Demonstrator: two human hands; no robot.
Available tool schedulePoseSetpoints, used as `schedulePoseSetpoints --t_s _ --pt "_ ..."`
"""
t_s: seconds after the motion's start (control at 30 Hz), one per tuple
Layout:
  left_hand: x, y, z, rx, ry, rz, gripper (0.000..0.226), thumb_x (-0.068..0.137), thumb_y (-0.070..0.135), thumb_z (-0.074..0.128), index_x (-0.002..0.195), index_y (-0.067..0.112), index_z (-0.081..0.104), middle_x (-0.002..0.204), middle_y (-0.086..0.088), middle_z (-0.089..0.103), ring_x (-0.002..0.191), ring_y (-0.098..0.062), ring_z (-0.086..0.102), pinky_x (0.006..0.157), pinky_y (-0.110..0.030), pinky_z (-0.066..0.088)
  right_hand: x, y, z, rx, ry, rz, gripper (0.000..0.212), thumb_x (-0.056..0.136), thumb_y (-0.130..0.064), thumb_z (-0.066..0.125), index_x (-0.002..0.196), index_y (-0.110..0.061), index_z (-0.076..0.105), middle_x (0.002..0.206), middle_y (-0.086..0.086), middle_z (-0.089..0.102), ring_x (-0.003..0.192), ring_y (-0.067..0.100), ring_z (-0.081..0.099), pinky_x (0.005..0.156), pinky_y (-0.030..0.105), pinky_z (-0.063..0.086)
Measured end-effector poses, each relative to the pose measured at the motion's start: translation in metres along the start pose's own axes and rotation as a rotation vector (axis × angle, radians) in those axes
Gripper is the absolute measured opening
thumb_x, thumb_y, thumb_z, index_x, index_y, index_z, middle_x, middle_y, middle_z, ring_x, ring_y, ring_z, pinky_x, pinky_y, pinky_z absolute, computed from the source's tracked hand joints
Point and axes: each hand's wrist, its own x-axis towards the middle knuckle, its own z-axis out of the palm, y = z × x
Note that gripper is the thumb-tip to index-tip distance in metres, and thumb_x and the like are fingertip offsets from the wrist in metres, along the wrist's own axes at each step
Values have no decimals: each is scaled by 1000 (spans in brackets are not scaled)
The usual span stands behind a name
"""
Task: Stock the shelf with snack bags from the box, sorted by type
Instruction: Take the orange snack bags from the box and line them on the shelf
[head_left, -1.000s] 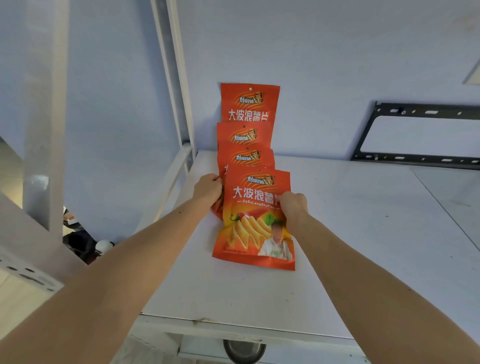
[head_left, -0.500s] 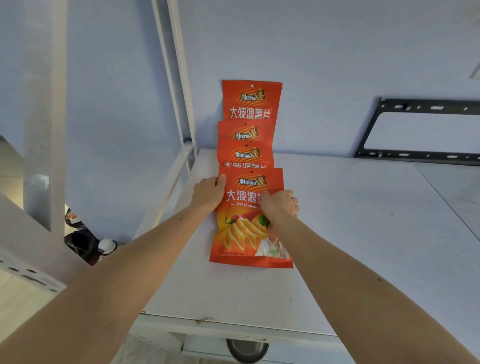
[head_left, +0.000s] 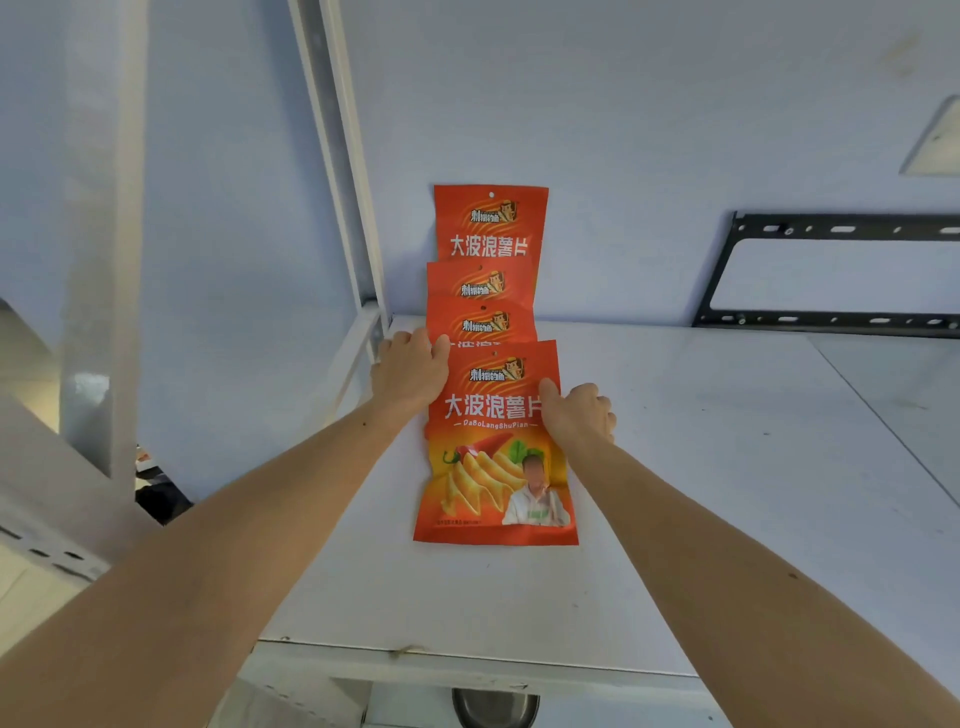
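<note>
- Up on the white shelf (head_left: 675, 467), four orange snack bags of one type lie in an overlapping row that runs from the middle of the board toward 12 o'clock, ending at the pale blue wall (head_left: 623, 130).
- The front bag (head_left: 493, 467) lies flat, face up, covering the lower part of the third bag (head_left: 480, 325).
- Behind that sit the second bag (head_left: 480, 283) and the rear bag (head_left: 491, 223), which leans upright against the wall.
- The left hand (head_left: 410, 374) rests at the 9 o'clock edge of the row, fingers curled onto the upper left corner of the front bag, beside the third bag.
- The right hand (head_left: 576, 415) grasps the front bag's 3 o'clock edge, thumb on its face, fingers curled.
- A white upright post (head_left: 343, 156) rises at 11 o'clock.
- A black metal bracket (head_left: 831, 319) hangs on the wall at 2 o'clock.
</note>
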Motion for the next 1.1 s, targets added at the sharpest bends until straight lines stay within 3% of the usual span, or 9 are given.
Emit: schedulePoseSetpoints --t_s 0.2,0.4,0.87,1.1 --pt "-13 47 -8 149 46 263 44 101 41 33 129 12 49 133 -11 50 125 -30 41 101 -46 38 -2 22 -40 -65 47 -114 48 98 -45 38 125 -9 52 129 12 50 115 30 51 97 49 47" --pt "-43 127 25 263 -19 502 45 99 39 39 130 8 52 134 -11 52 125 -32 41 98 -45 41 -3 83 -117 -252 130 -213 31 99 -33 46 120 -13 57 126 8 47 110 29 54 85 39 47" --pt "-249 401 171 167 -261 864 47 100 42 39 135 13 48 138 -8 49 128 -29 40 97 -42 39 -49 354 -361 -442 384 -54 29 97 -23 51 124 -13 55 127 8 52 113 29 53 85 41 48" --pt "-360 516 239 149 -284 1225 46 99 40 44 133 11 48 135 -7 52 124 -27 44 100 -38 38 -80 483 -451 -394 498 90 25 95 -22 52 117 -13 58 120 8 55 110 30 55 75 39 50"
